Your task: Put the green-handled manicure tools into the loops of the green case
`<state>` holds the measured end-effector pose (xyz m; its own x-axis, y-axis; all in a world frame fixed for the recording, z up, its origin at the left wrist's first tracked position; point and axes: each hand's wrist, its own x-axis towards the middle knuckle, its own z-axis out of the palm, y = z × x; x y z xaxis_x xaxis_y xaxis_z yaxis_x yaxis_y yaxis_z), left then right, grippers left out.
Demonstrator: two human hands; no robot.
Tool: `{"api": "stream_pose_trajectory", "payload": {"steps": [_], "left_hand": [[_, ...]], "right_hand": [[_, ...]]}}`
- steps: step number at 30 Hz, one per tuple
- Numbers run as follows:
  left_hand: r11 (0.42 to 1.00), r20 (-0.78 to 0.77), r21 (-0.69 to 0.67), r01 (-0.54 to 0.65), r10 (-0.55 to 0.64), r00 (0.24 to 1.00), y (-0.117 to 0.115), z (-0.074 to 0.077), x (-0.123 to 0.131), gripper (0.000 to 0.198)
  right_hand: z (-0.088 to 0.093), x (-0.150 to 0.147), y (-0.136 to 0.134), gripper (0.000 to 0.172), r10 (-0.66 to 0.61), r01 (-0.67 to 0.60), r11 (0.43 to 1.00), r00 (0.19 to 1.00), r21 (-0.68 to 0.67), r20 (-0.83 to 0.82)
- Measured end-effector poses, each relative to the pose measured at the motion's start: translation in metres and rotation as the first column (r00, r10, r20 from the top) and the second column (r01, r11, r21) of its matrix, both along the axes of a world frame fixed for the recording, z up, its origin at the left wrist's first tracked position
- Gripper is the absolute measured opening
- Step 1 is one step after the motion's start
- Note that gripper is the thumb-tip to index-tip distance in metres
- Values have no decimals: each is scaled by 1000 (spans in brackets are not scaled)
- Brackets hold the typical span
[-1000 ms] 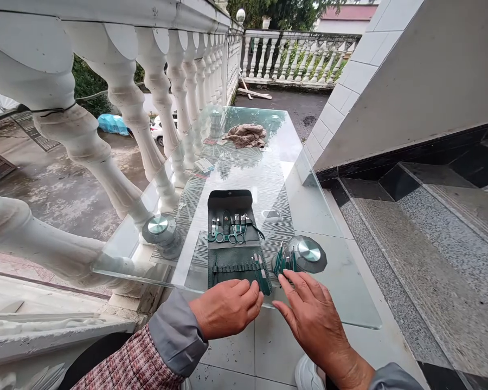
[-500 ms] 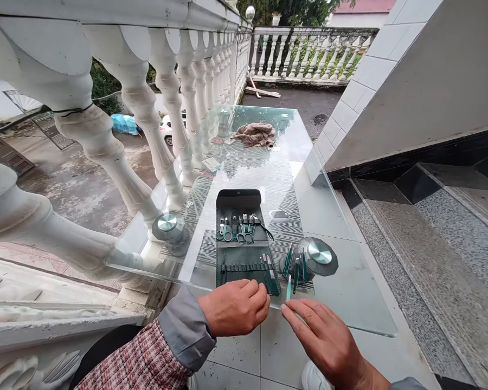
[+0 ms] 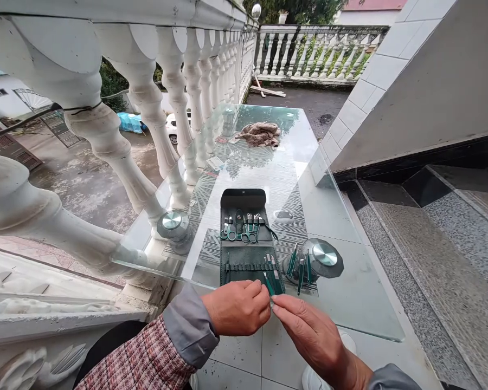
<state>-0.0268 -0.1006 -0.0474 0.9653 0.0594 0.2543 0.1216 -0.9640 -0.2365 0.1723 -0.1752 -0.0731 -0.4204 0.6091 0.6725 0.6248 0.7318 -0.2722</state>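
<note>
A dark green manicure case (image 3: pixel 243 200) lies unfolded on the glass table (image 3: pixel 361 292). Its upper part holds small scissors (image 3: pixel 250 234), nail clippers (image 3: pixel 256 219) and cuticle nippers (image 3: pixel 271 230); several slim tools sit in the loops below. My left hand (image 3: pixel 239 309) is closed at the case's lower edge, its fingertips curled and whatever they grip hidden. Fingers pinched, my right hand (image 3: pixel 309 330) meets it and appears to hold the end of a slim green grooming tool (image 3: pixel 267 283) at the case's lower right. Several loose green tools (image 3: pixel 300 276) lie right of the case.
Round metal-topped table supports (image 3: pixel 324 253) show through the glass. A crumpled brown cloth (image 3: pixel 260 134) and a small card (image 3: pixel 215 163) lie farther back. White balusters (image 3: pixel 106 135) line the left side; stone steps (image 3: pixel 415 216) rise on the right.
My right hand has moved left, from beside the loose tools to my left hand, carrying the slim light-green tool away from them. My left hand stays at the case's edge.
</note>
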Motion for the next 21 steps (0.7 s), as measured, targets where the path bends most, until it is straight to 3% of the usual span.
{"api": "stream_pose_trajectory", "payload": {"steps": [6, 13, 21], "left_hand": [[1000, 16, -3, 6, -6, 1000, 0, -1, 0, 16], [1000, -6, 13, 1, -1, 1000, 0, 0, -1, 14], [1000, -14, 6, 12, -12, 1000, 1, -1, -1, 16]], "right_hand": [[2, -6, 3, 38, 6, -6, 1000, 999, -13, -34], [10, -8, 6, 34, -84, 87, 996, 990, 16, -112], [23, 8, 11, 28, 55, -51, 998, 991, -33, 121]]}}
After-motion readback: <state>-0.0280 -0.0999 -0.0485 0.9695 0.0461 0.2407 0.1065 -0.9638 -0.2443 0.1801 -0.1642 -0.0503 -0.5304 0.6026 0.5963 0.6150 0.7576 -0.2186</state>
